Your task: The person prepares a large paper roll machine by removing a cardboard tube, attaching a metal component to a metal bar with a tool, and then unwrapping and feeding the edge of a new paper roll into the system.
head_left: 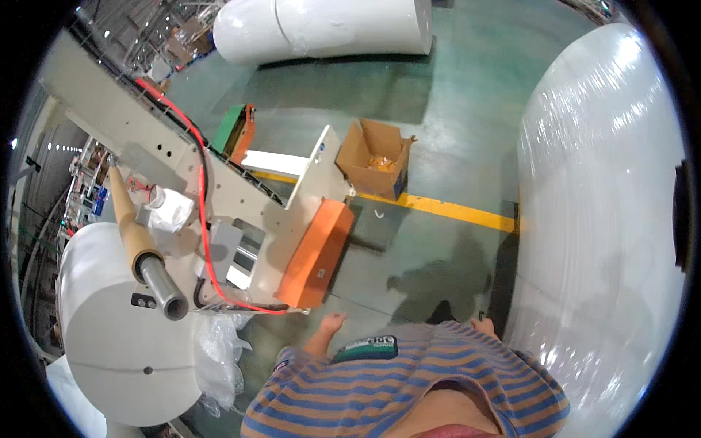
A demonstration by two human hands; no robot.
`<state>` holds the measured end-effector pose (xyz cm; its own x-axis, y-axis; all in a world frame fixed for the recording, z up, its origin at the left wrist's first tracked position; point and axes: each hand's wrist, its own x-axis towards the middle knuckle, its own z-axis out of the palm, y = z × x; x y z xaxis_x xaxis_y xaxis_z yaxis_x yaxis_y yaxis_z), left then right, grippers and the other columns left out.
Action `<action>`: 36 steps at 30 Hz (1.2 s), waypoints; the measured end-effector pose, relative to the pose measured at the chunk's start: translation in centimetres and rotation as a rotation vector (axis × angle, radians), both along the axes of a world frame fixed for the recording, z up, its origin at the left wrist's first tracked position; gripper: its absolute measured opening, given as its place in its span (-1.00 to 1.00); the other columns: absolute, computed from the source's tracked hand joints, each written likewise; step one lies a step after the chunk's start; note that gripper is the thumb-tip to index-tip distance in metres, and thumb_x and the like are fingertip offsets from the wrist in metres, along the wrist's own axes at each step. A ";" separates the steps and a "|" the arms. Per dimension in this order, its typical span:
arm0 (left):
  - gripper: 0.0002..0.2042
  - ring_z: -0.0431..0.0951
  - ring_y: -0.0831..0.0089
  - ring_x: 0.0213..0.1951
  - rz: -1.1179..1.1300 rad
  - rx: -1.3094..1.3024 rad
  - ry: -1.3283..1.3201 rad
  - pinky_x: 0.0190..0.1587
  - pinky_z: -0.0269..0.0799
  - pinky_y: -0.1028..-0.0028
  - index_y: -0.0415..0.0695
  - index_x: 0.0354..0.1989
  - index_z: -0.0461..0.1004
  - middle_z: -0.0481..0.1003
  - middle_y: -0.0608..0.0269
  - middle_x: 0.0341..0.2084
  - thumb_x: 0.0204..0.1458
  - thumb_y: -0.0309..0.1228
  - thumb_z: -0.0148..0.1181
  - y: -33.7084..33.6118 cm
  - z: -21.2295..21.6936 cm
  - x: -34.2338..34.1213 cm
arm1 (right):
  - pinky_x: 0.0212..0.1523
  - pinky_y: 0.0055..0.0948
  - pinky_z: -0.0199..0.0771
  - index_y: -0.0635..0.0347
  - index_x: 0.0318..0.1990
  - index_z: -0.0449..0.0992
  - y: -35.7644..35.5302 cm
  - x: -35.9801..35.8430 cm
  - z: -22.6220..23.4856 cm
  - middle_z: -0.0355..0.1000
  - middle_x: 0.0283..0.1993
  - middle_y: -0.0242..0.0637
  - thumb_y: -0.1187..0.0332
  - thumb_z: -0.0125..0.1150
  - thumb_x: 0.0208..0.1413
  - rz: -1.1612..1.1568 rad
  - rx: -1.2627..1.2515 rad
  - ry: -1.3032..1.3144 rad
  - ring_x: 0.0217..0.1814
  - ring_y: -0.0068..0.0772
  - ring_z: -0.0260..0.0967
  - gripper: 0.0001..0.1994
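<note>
**Two Hands Hung Low Between Machine and Roll**

And there stood the person in the striped shirt (394, 376), on the green floor (475, 109), arms down at either side! The left hand (332, 323) hung just off the near corner of the machine frame (274, 237), closest to its orange cover (315, 255); the fingers looked bent, but how far closed they were, I couldn't tell. Over to the right hand (483, 325): a small dark thing (481, 316) showed at its fingers, too tiny to name, and whether it was gripped I couldn't tell either. Just beside that hand, along the floor's right edge, loomed a huge film-wrapped roll (599, 197).

Beyond the orange cover, what a spot for the open cardboard box (369, 181), orange stuff inside, right by the yellow line (453, 209)! Another white roll (328, 29) lay toward the floor's far edge. On the machine, a red cable (202, 175) swept down the frame to that near corner, and left of it a steel shaft (165, 290) poked from a brown tube (127, 212).
</note>
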<state>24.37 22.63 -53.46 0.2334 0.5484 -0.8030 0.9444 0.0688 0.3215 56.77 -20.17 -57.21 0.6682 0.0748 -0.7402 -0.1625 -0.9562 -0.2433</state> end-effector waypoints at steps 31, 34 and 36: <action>-0.43 0.45 0.04 -0.22 -0.267 0.506 -0.701 -0.20 0.37 0.24 -0.24 -0.13 0.37 0.45 -0.09 -0.28 -0.10 0.05 0.04 36.8 5.8 87.0 | -0.52 -0.26 0.21 0.34 -0.31 0.38 47.7 82.0 -1.3 0.31 -0.51 -0.19 0.23 0.21 -0.07 0.336 0.293 0.206 -0.57 -0.30 0.23 -0.68; -0.43 0.45 0.00 -0.20 -0.045 0.401 -0.219 -0.17 0.36 0.20 -0.18 -0.19 0.43 0.45 -0.13 -0.24 -0.13 0.12 0.00 41.5 1.8 83.3 | -0.55 -0.26 0.20 0.34 -0.33 0.37 54.4 90.9 -3.5 0.30 -0.52 -0.19 0.23 0.21 -0.07 0.362 0.393 0.228 -0.60 -0.30 0.21 -0.69; -0.45 0.44 0.02 -0.16 0.223 0.460 -0.146 -0.13 0.36 0.21 -0.11 -0.14 0.44 0.46 -0.07 -0.23 -0.10 0.12 -0.03 39.9 -4.5 72.6 | -0.60 -0.27 0.16 0.35 -0.34 0.36 60.9 93.5 -3.1 0.29 -0.53 -0.20 0.24 0.20 -0.05 0.315 0.419 0.263 -0.64 -0.30 0.16 -0.69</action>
<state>97.02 62.52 -57.97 0.1626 0.8853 -0.4356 0.8660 0.0835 0.4930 150.26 40.71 -60.31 0.3640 0.5620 -0.7428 0.0081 -0.7993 -0.6008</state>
